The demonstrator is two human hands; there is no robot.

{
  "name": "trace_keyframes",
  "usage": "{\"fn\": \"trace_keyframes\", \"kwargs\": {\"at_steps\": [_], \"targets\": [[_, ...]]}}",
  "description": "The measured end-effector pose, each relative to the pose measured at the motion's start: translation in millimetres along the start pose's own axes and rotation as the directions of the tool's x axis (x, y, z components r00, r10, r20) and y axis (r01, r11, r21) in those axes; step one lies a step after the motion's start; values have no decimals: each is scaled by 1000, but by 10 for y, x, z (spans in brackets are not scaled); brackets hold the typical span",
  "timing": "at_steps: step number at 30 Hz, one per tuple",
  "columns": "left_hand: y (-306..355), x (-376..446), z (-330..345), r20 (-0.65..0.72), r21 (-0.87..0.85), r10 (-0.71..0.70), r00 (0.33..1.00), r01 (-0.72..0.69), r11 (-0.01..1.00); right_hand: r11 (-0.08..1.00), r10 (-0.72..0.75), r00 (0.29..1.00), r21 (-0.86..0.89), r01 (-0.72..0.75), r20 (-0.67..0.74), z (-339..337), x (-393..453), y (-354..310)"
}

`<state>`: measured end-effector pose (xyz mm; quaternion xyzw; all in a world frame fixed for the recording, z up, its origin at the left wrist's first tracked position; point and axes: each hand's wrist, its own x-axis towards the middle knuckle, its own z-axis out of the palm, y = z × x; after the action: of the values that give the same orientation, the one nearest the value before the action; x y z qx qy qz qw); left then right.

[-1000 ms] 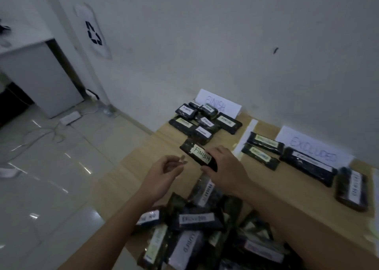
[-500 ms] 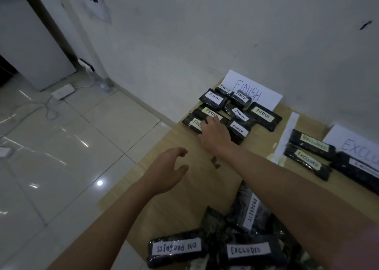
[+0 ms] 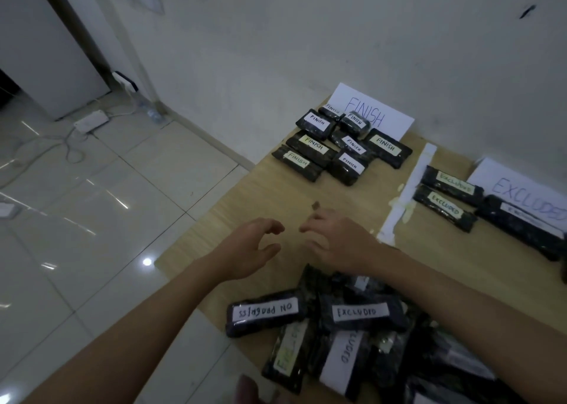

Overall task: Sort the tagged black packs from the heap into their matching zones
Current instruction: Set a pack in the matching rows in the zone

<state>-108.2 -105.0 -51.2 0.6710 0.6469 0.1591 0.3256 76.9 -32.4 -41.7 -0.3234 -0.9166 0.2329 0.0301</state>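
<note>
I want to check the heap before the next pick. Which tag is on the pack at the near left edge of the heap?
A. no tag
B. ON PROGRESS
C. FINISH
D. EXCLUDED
B: the leftmost heap pack carries a white tag reading ON PROGRESS, upside down to the camera, beside the EXCLUDED-tagged pack.

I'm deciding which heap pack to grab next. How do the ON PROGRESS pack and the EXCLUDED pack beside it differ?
The ON PROGRESS pack lies at the heap's left edge, fully exposed; the EXCLUDED pack sits further in, resting on other packs. ON PROGRESS's tag reads upside down from here; EXCLUDED's reads upright. Both are black, white-tagged, lying roughly crosswise, and touched by neither hand.
</note>
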Motion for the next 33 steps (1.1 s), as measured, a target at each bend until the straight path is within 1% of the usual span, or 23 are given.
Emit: {"fn": "trace_keyframes", "kwargs": {"at_steps": [3, 5, 7, 9, 10, 11, 13, 15, 17, 18, 19, 20, 22, 24, 26, 29, 33], "targets": [[-65, -222, 51, 5, 27, -13, 1000, 13, 1000, 989, -86, 992, 124, 75, 92, 116, -319, -214], [-94, -352, 84, -2, 35, -27, 1000, 27, 999, 985, -119, 979, 142, 95, 166, 197, -436, -315], [-102, -463, 120, -2, 30, -39, 999, 39, 999, 988, -155, 961, 43, 149, 228, 290, -480, -372], [-93, -555, 159, 10, 10, -39, 999, 38, 999, 982, -163, 955, -56, 182, 247, 357, -489, -417], [-82, -589, 168, 22, -11, -39, 999, 40, 999, 984, -151, 961, -59, 170, 233, 369, -491, -433], [-68, -612, 165, 40, -43, -45, 998, 47, 998, 989, -139, 970, -24, 147, 200, 364, -494, -441], [-13, -634, 120, 92, -148, -56, 994, 70, 987, 989, -112, 989, 108, 102, 95, 304, -507, -448], [85, -610, 44, 132, -251, -39, 990, 72, 965, 970, -82, 996, 228, 88, -33, 192, -543, -435], [238, -541, -39, 140, -346, -13, 990, 61, 936, 946, 5, 986, 320, 49, -167, 48, -611, -394], [337, -492, -74, 132, -402, -2, 991, 55, 914, 934, 69, 968, 357, 21, -240, -24, -657, -367], [443, -426, -96, 121, -458, 5, 993, 51, 887, 926, 138, 936, 377, -7, -323, -92, -712, -339], [566, -357, -106, 109, -514, 12, 994, 47, 857, 926, 205, 890, 375, -41, -408, -144, -771, -306], [834, -191, -64, 95, -614, 24, 995, 39, 789, 928, 314, 767, 353, -122, -559, -219, -913, -236], [1136, -31, 63, 100, -681, 45, 994, 35, 731, 915, 387, 648, 359, -182, -657, -244, -1095, -174], [1467, 111, 255, 102, -717, 58, 993, 33, 696, 900, 434, 561, 371, -230, -705, -250, -1320, -113], [1950, 290, 602, 142, -752, 86, 986, 51, 657, 893, 446, 462, 351, -281, -766, -264, -1706, 7], [2593, 401, 1113, 243, -725, 185, 952, 51, 687, 811, 546, 317, 393, -434, -775, -336, -2370, 218]]}}
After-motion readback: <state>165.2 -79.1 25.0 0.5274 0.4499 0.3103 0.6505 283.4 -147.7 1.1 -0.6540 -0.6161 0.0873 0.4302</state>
